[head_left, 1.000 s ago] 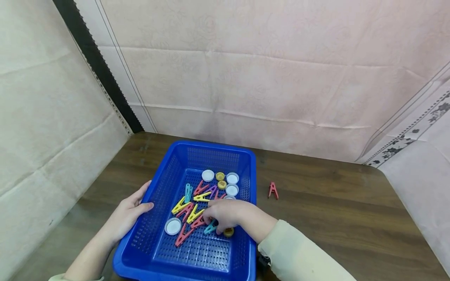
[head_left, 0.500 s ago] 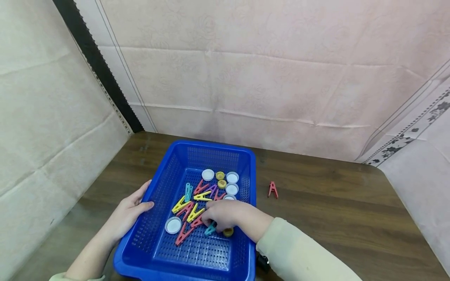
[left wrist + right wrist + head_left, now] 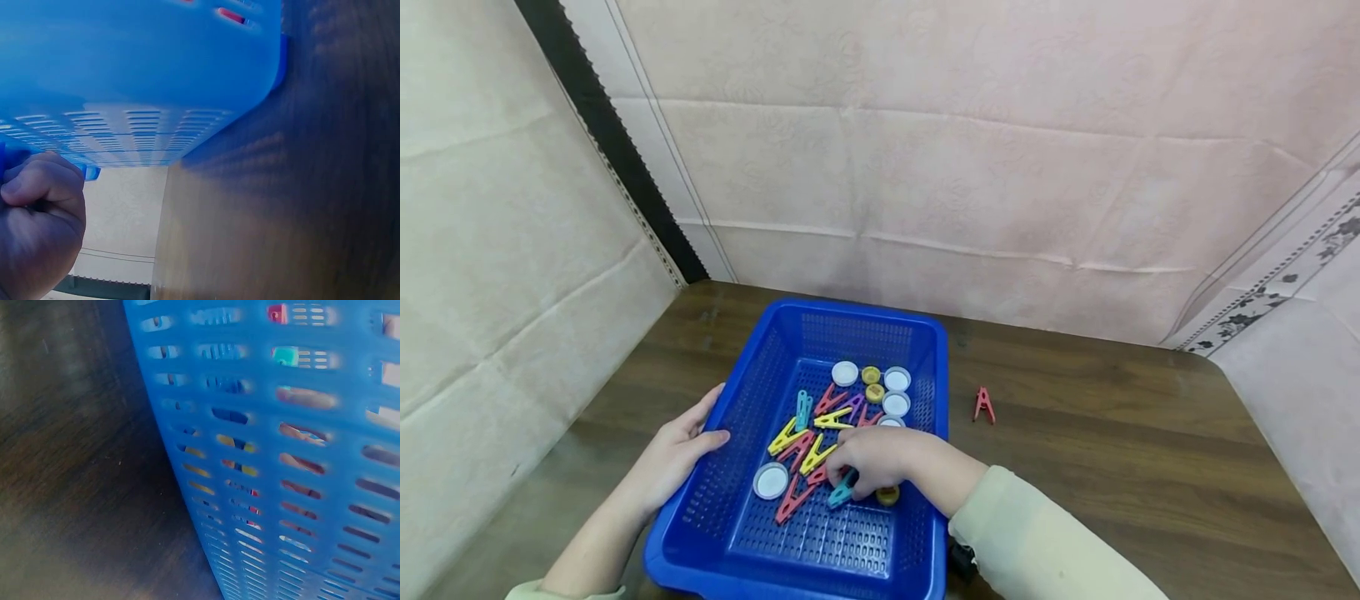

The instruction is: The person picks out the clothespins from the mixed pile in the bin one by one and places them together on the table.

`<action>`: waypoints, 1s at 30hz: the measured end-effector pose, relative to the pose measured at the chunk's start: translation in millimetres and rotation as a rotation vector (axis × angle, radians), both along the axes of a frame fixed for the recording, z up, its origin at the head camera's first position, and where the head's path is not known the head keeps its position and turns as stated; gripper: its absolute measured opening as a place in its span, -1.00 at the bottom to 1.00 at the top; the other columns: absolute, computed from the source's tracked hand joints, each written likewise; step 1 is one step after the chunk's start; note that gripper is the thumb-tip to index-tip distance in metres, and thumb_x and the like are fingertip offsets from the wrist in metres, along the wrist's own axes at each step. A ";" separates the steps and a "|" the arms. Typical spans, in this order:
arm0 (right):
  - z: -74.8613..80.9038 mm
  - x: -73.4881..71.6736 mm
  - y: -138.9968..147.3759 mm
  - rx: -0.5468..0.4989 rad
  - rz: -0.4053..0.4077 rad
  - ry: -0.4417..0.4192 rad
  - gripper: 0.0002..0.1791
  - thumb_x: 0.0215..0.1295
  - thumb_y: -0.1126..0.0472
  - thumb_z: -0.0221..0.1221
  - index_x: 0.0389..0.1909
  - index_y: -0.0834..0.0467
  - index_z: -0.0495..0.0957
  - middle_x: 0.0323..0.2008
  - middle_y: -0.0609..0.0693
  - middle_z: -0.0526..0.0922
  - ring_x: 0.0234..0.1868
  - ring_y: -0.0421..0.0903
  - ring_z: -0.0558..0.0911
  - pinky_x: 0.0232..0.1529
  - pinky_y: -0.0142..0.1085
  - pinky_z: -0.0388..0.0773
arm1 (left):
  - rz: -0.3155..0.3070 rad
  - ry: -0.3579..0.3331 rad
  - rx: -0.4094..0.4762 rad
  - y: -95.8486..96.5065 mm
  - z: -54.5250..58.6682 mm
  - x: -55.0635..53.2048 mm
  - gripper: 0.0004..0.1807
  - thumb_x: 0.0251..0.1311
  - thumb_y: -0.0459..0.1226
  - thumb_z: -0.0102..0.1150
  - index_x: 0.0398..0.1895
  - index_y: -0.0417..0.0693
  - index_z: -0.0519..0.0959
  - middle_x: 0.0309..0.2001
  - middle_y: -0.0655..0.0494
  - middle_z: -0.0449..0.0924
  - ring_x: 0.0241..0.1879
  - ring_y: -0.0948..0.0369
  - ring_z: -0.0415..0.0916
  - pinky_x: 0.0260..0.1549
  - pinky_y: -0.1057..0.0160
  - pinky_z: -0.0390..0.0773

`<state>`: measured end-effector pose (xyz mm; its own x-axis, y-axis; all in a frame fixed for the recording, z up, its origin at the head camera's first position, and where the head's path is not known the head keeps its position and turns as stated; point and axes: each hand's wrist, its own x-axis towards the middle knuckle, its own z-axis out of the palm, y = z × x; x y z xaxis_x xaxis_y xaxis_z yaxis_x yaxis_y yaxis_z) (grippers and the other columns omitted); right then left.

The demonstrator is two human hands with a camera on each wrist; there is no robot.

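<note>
A blue plastic basket [image 3: 752, 533] stands on the wooden table, holding several clothespins and round caps. My left hand [image 3: 673, 454] grips its left rim, thumb over the edge; in the left wrist view the curled fingers [image 3: 50, 181] show against the basket's side. Reaching over the right wall, my right hand [image 3: 872, 458] pinches a teal clothespin [image 3: 841, 493] between thumb and fingers, low in the basket. Red [image 3: 793, 500] and yellow clothespins [image 3: 816, 457] lie just left of those fingers. A gold cap [image 3: 887, 496] sits below the hand. The right wrist view shows mostly the slotted basket wall [image 3: 262, 425].
A lone red clothespin [image 3: 983, 405] lies on the table [image 3: 1112, 467] right of the basket. White caps [image 3: 897, 404] and gold caps [image 3: 874, 393] sit toward the basket's far end, another white cap [image 3: 771, 482] near its left wall. Pale cloth [image 3: 925, 167] hangs behind the table.
My right hand has shifted slightly left inside the basket, and the teal clothespin has moved a little left and toward me with it. The left hand keeps its grip on the rim.
</note>
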<state>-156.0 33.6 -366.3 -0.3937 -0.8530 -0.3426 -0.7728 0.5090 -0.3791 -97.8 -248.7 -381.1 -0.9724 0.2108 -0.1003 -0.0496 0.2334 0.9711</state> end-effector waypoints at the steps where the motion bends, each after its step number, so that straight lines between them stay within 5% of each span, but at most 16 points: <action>1: 0.1 -0.3 0.0 -0.005 0.005 -0.005 -0.84 0.12 0.19 0.32 -0.33 -0.12 0.57 -0.31 -0.20 0.42 -0.35 -0.28 0.39 -0.36 -0.49 0.38 | 0.002 -0.002 -0.003 -0.1 -0.1 0.3 -0.27 0.35 -0.23 -0.03 0.50 0.05 -0.11 0.29 -0.40 0.18 -0.03 -0.18 0.51 -0.32 -0.02 0.61; 16: 5.7 -4.0 2.7 -0.222 -0.006 -0.012 -0.80 0.20 0.09 0.25 -0.14 -0.07 0.60 -0.24 -0.19 0.51 -0.25 -0.27 0.45 -0.27 -0.52 0.38 | -0.001 -0.019 0.017 -1.4 0.3 0.3 -0.26 0.34 -0.24 -0.02 0.50 0.03 -0.12 0.27 -0.42 0.19 -0.08 -0.13 0.55 -0.34 0.00 0.62; 24: 11.4 -4.8 2.3 -0.298 -0.087 -0.025 -0.74 0.22 0.05 0.22 -0.07 -0.06 0.59 -0.20 -0.18 0.51 -0.20 -0.29 0.49 -0.20 -0.49 0.43 | -0.002 -0.029 0.034 -1.4 0.4 0.0 -0.25 0.34 -0.24 -0.03 0.50 0.02 -0.14 0.27 -0.43 0.18 -0.08 -0.15 0.54 -0.33 -0.01 0.62; 30: 21.0 -4.5 4.8 -0.371 -0.191 0.053 -0.75 0.18 0.07 0.23 -0.10 -0.07 0.59 -0.29 -0.19 0.46 -0.32 -0.26 0.44 -0.40 -0.47 0.41 | -0.005 -0.033 0.039 -0.9 1.4 -0.2 -0.25 0.34 -0.24 -0.03 0.50 0.03 -0.14 0.28 -0.43 0.18 -0.07 -0.15 0.54 -0.32 -0.02 0.61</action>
